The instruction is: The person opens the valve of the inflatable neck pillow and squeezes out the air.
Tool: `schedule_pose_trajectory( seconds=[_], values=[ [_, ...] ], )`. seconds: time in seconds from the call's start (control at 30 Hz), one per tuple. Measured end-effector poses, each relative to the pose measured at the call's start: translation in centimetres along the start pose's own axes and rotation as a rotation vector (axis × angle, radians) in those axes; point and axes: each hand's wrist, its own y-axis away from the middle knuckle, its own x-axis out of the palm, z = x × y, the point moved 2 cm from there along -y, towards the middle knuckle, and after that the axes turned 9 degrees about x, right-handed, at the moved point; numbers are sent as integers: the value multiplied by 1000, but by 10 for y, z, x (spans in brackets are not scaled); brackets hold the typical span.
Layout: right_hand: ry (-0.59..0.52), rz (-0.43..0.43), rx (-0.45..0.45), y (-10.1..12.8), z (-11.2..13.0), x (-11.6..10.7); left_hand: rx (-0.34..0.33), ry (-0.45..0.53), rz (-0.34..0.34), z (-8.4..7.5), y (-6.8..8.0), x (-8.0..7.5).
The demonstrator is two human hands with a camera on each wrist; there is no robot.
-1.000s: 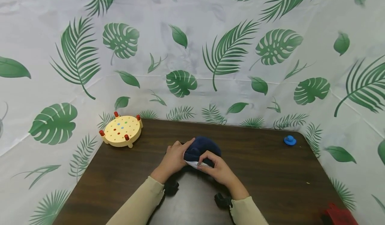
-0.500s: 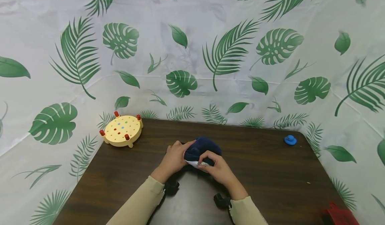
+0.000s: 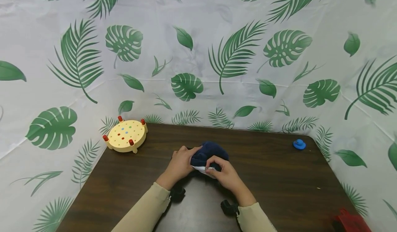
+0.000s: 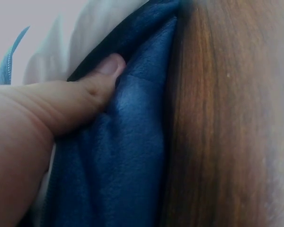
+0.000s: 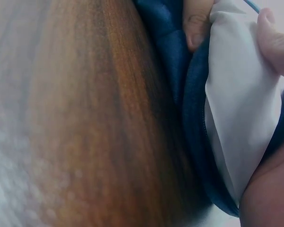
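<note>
Both my hands are on one blue pouch (image 3: 209, 153) at mid-table, near my edge. My left hand (image 3: 179, 164) grips its left side, fingers curled round the soft blue fabric; the left wrist view shows my thumb (image 4: 92, 87) pressed into a fold. My right hand (image 3: 225, 174) pinches the front edge, where the white lining (image 3: 203, 169) shows. In the right wrist view a fingertip (image 5: 195, 28) sits on the blue rim and the thumb (image 5: 276, 40) on the lining, so the pouch mouth is pulled a bit apart. A zipper runs along that rim. The pouch rests on the table (image 3: 279, 177), dark brown wood.

Rest, counted: one round yellow peg board (image 3: 125, 135) at the far left corner, with four red pegs on its rim and small coloured dots on top, well apart from my hands. One small blue thing (image 3: 299, 144) near the far right edge; I can't tell what it is. One red thing (image 3: 348, 221) at the near right corner, cut off by the frame. Two black wrist mounts, one per arm, at my beige sleeves (image 3: 145, 209). Leaf-print cloth (image 3: 198, 53) hangs behind and on both sides.
</note>
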Motion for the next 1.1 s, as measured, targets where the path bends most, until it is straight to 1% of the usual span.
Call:
schedule_pose_trajectory(
  seconds=[0.23,0.33,0.43,0.53,0.67,0.8,0.93,1.1],
  values=[
    [-11,1,15,0,-2,-1,2,24,-14,-1,0,0],
    [-21,14,12,0,-1,-2,-18,38,-4,-1,-1,0],
    [-29,26,-4,-1,0,-1,-44,30,4,-1,-2,2],
    [-30,35,-5,0,0,-1,-48,13,6,-1,-1,3],
    [-35,36,5,1,0,-1,-10,11,4,-1,0,3],
    [-42,34,10,2,1,-1,35,-12,-8,-1,0,3],
    [-46,41,11,2,1,-1,54,-28,-13,-1,0,2],
    [-51,53,23,1,1,-1,66,21,-18,1,1,2]
  ],
)
